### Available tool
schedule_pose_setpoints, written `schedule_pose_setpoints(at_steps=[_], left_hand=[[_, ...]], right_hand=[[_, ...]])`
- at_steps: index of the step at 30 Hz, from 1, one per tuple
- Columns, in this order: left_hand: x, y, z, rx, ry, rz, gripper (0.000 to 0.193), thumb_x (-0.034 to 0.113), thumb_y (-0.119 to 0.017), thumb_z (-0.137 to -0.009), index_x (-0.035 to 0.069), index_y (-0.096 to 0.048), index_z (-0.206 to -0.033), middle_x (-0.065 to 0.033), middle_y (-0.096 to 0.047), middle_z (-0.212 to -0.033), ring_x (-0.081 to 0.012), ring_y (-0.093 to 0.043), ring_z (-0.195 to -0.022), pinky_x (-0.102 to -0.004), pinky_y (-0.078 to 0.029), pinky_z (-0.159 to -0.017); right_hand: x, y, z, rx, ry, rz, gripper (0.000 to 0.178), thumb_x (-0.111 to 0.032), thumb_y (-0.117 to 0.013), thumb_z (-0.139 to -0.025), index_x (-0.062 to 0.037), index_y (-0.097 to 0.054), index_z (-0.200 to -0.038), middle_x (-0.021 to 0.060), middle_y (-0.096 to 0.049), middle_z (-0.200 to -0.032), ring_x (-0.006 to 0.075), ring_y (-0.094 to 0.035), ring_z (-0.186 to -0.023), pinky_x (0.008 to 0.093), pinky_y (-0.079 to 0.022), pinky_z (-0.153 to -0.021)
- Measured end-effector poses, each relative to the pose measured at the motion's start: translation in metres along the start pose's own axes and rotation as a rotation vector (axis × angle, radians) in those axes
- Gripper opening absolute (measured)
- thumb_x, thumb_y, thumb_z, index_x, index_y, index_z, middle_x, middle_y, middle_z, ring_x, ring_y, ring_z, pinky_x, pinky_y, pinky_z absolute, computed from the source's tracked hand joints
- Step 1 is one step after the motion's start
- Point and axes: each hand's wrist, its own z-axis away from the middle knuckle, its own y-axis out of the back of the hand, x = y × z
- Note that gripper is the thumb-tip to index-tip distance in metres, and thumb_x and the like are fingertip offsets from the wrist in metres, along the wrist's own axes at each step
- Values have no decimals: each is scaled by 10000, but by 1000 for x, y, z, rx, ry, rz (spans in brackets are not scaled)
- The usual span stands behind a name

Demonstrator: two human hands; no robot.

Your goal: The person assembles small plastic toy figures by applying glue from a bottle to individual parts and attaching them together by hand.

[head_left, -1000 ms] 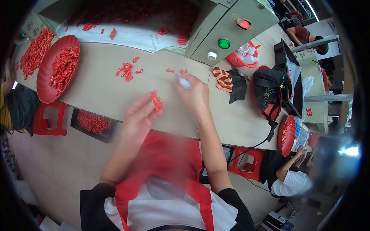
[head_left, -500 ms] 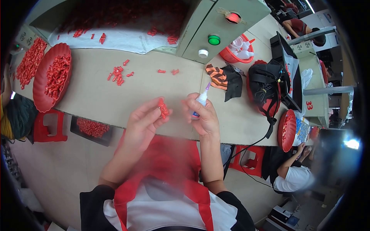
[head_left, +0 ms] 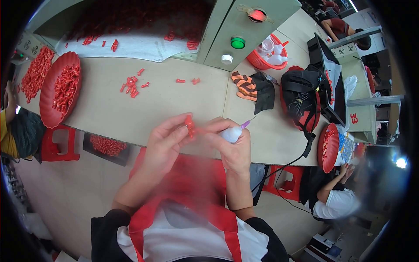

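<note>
Between the thumb and fingers of my left hand (head_left: 166, 139) is a small glossy red plastic figure (head_left: 189, 125), held roughly upright above the table's near edge. My right hand (head_left: 235, 148) keeps a white squeeze bottle (head_left: 231, 134) in its palm, the thin purple nozzle (head_left: 245, 124) tilted up and to the right. The right thumb and forefinger come together beside the red figure, with a blurred reddish bit at their tips; whether they touch the figure is hard to see. Farther off on the table lie a small heap of red pieces (head_left: 131, 86) and two loose ones (head_left: 180, 81).
At left, a red scalloped tray (head_left: 47, 107) holds many red pieces. A green-grey machine (head_left: 218, 43) with lit buttons stands at the back. To the right are a red basket (head_left: 258, 62), a cloth (head_left: 264, 98), a black bag (head_left: 301, 91) and a trailing cable. A co-worker (head_left: 334, 196) sits far right.
My right hand has moved left, its fingertips now beside the red figure. In its palm the bottle has tipped, the nozzle swinging right and down. My left hand has stayed nearly in place.
</note>
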Motion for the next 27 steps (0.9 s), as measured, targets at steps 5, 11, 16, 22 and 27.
schedule_pose_setpoints(at_steps=[5, 11, 16, 22, 27], left_hand=[[-2, -3, 2, -15, -73, -54, 291, 45, -519, -875, -15, -526, -1160, -81, -585, -1021, -166, -563, -937, -313, -469, -816], [-6, -3, 3, -27, -195, -210, 268, 2, -505, -871, -10, -537, -1137, -93, -571, -1020, -169, -577, -949, -298, -506, -804], [-7, -2, 4, -22, -334, -355, 246, -29, -503, -858, -27, -547, -1100, -97, -533, -1015, -189, -573, -946, -299, -502, -798], [-1, -6, 7, -64, -326, -360, 228, -46, -488, -861, -27, -571, -1073, -109, -523, -1030, -203, -572, -931, -345, -490, -839], [-4, -8, 9, -53, -408, -431, 236, -62, -490, -855, -25, -573, -1074, -109, -525, -1013, -190, -572, -917, -328, -497, -822]], right_hand=[[1, -5, 4, 54, 117, 209, 92, 58, -638, -756, 45, -606, -842, 95, -600, -875, 138, -591, -748, 246, -483, -652], [3, -7, 7, 37, 180, 230, 100, 62, -638, -756, 27, -613, -846, 102, -604, -873, 149, -597, -783, 249, -481, -689], [0, -12, 8, 53, 421, 499, 134, 80, -654, -721, 8, -625, -831, 99, -608, -859, 158, -610, -746, 252, -488, -641], [-7, -13, 11, 25, 581, 677, 175, 86, -671, -675, -12, -636, -816, 96, -614, -844, 178, -627, -726, 257, -496, -604], [-7, -13, 10, 36, 608, 704, 178, 87, -676, -665, -18, -638, -803, 98, -630, -821, 184, -632, -696, 261, -498, -600]])
